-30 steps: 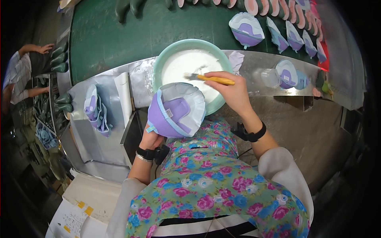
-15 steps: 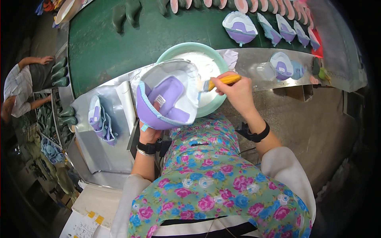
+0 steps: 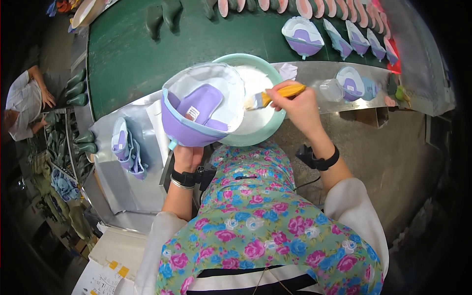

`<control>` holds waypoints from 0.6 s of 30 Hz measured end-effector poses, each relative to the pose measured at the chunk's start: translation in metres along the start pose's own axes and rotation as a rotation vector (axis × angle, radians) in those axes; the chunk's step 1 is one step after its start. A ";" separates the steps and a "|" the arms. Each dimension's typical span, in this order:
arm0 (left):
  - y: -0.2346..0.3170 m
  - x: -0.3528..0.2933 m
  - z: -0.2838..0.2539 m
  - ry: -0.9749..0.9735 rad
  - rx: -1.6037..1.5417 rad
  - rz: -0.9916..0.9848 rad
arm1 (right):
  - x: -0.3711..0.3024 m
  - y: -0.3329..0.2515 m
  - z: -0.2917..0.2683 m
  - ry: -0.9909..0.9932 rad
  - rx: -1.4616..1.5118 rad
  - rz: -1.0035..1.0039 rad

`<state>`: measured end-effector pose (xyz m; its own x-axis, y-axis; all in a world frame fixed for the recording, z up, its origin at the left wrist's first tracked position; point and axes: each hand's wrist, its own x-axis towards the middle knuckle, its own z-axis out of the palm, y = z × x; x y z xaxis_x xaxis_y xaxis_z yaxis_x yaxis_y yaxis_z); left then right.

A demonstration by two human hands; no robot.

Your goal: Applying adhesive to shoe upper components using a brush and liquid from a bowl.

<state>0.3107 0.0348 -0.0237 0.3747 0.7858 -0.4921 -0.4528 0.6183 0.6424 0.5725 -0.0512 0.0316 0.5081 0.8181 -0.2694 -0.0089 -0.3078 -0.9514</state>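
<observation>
A purple shoe upper [image 3: 194, 133] with a pale lining and light-blue trim is tilted in front of me, its inside showing. My left hand [image 3: 188, 158] grips it from beneath; most of the fingers are hidden behind it. In my right hand [image 3: 297, 105] a paintbrush [image 3: 290, 90] with a yellow handle is pinched, its whitish bristles close to the right rim of the upper. I cannot tell whether they touch. Partly behind the upper stands a mint-green basin [image 3: 273, 127] with white liquid [image 3: 258, 98] in it.
Several similar uppers [image 3: 303, 43] and pink-soled green shoe lasts [image 3: 330, 9] line the green bench [image 3: 123, 59]. A stacked pair-like bundle of uppers [image 3: 129, 147] lies left. Right of the basin are a crumpled cloth [image 3: 288, 72] and a clear cup [image 3: 330, 89]. Another person [image 3: 27, 103] is far left.
The upper has shifted slightly left and up and turned in my left hand. The brush has tilted and its bristles now show at the upper's right rim; my right hand moved slightly right.
</observation>
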 end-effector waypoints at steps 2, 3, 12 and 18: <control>0.004 0.006 0.000 0.034 0.067 -0.043 | 0.004 -0.005 -0.010 0.083 -0.091 -0.101; 0.007 0.008 -0.004 0.037 0.072 -0.025 | 0.005 -0.015 -0.011 0.073 -0.080 -0.114; 0.008 -0.010 0.054 -0.192 0.016 -0.517 | 0.000 -0.088 0.036 -0.706 0.075 -0.455; -0.013 -0.006 0.020 -0.224 0.101 -0.818 | 0.017 -0.042 0.008 -0.423 -0.003 -0.172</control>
<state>0.3308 0.0218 -0.0171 0.7083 0.0642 -0.7030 0.1004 0.9766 0.1904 0.5747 -0.0205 0.0662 0.1057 0.9837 -0.1455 0.0474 -0.1511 -0.9874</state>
